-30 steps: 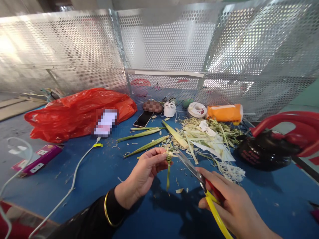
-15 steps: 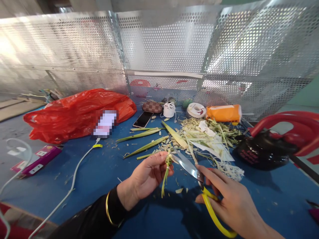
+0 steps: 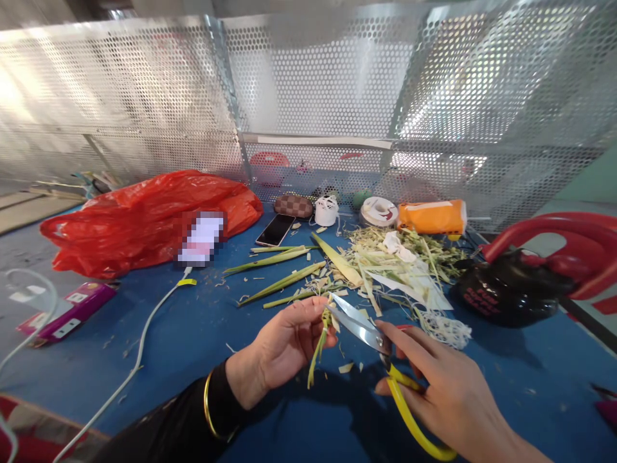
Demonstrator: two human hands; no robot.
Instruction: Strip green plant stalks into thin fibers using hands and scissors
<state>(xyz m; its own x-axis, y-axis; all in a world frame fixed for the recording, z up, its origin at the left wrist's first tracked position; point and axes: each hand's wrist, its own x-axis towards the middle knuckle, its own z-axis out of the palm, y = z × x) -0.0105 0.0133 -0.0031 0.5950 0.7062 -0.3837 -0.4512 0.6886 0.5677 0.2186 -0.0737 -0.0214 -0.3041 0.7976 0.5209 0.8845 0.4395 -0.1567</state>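
Between the thumb and fingers of my left hand point(image 3: 284, 347) is a small tied bundle of green plant strips point(image 3: 319, 347), its loose ends hanging down. My right hand point(image 3: 438, 379) grips yellow-handled scissors point(image 3: 359, 325). The blades are parted slightly, with their tips at the top of the bundle, by my left fingertips. Whether they touch the strips I cannot tell. Beyond my hands lie several long green leaf pieces point(image 3: 284, 281) and a heap of shredded plant trimmings point(image 3: 385, 257).
A red plastic bag point(image 3: 120, 218), a lit phone point(image 3: 202, 238) on a white cable and a purple power strip point(image 3: 72, 312) lie left. At the back are a dark phone point(image 3: 276, 230), a tape roll point(image 3: 378, 211) and an orange packet point(image 3: 432, 217). Right stands a black pot point(image 3: 511, 292).
The scissors have moved slightly left, bringing their tips over the top of the bundle. My left hand keeps its hold, almost in the same place.
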